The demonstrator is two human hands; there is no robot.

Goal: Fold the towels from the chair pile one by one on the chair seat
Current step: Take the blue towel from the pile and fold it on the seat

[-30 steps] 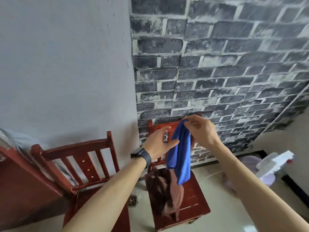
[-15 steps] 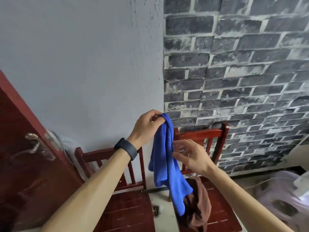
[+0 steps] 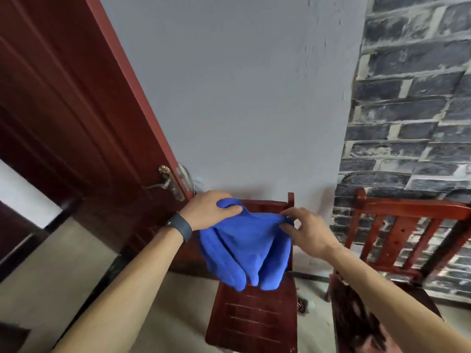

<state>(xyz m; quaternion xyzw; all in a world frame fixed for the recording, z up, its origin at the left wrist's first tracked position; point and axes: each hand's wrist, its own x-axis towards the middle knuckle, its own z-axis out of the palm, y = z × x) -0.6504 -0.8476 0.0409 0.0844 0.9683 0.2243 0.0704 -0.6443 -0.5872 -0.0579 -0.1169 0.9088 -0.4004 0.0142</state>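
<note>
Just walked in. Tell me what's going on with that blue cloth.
A person holds a blue towel by its top edge above the seat of a red wooden chair: the left hand grips one end, the right hand pinches the other. It hangs bunched, not yet folded. A dark brown pile lies on the second chair to the right.

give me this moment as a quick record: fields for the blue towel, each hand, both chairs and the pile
blue towel: bunched, hangs between both hands, not yet folded
left hand: grips its top edge at the left end
right hand: pinches its top edge at the right end
left chair: slatted seat below the towel
right chair: brown pile on its seat, blurred
wristband: dark, on the left wrist
</note>
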